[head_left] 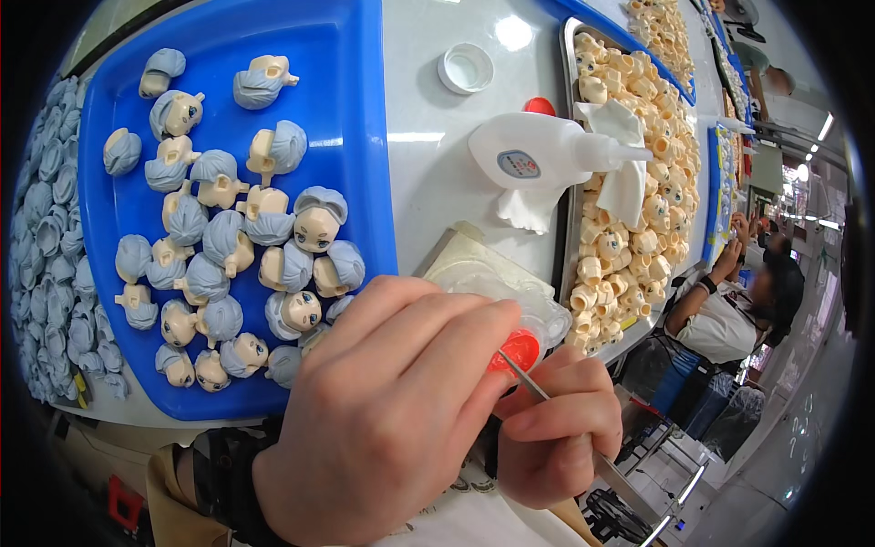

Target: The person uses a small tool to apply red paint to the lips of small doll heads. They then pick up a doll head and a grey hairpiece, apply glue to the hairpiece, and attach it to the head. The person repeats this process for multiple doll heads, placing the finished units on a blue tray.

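Observation:
Low in the middle, my left hand (383, 401) is closed, its fingertips at a small round red cap (518, 350). My right hand (565, 433) grips a slim metal tool (533, 381) whose thin tip meets the cap; the tool broadens toward its back end. Whether it is tweezers or a scraper cannot be made out. Just beyond my fingers, a clear crumpled plastic piece (519, 305) rests on a beige pad (451, 251). My left fingers hide part of the cap and whatever else they hold.
A blue tray (360, 137) at left holds several doll heads with grey-blue hair. Loose hair pieces (46, 237) pile beside it. A white squeeze bottle (529, 150) lies by a white lid (466, 69). A metal tray (570, 82) holds beige head parts. Another person (729, 310) sits at right.

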The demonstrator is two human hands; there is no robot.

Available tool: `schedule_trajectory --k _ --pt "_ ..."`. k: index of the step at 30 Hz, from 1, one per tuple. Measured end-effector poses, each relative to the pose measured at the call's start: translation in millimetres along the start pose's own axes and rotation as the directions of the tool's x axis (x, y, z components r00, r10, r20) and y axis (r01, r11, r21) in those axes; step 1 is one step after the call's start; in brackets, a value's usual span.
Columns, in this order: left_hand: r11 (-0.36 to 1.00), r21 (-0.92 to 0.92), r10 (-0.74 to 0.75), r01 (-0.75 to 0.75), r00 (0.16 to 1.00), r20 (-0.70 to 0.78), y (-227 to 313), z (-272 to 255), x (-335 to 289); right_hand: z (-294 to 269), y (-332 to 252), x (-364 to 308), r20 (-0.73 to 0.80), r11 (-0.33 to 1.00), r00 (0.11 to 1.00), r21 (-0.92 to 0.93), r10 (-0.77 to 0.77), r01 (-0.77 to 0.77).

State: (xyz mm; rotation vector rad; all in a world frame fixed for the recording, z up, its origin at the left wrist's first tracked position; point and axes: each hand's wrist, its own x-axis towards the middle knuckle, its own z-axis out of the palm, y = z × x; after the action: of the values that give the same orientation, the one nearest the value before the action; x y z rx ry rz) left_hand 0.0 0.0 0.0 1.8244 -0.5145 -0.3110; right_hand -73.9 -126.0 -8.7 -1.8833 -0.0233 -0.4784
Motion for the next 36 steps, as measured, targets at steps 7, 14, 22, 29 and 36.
schedule_trajectory --k 7,14,22,29,36 --pt "1.0 0.0 0.002 -0.002 1.0 0.016 0.6 -0.9 -2.1 4.7 4.3 -6.0 -0.056 0.987 0.986 -0.031 -0.158 0.157" --pt "1.0 0.026 0.01 -0.011 1.0 0.022 -0.8 3.8 1.4 -7.3 9.6 -6.1 -0.049 0.976 0.985 -0.149 -0.166 0.157" --pt "1.0 0.007 0.021 -0.022 0.998 0.061 -0.1 3.3 7.1 -16.6 6.2 -0.5 0.0 0.959 0.988 -0.241 -0.156 0.151" --pt "1.0 0.002 0.025 -0.025 0.997 0.074 1.7 3.2 7.9 -19.1 6.4 2.6 0.022 0.96 0.983 -0.212 -0.181 0.181" --pt "0.999 0.022 0.031 -0.032 0.997 0.069 2.4 4.0 7.8 -20.1 -6.7 24.4 0.158 0.969 0.984 -0.219 -0.084 0.118"
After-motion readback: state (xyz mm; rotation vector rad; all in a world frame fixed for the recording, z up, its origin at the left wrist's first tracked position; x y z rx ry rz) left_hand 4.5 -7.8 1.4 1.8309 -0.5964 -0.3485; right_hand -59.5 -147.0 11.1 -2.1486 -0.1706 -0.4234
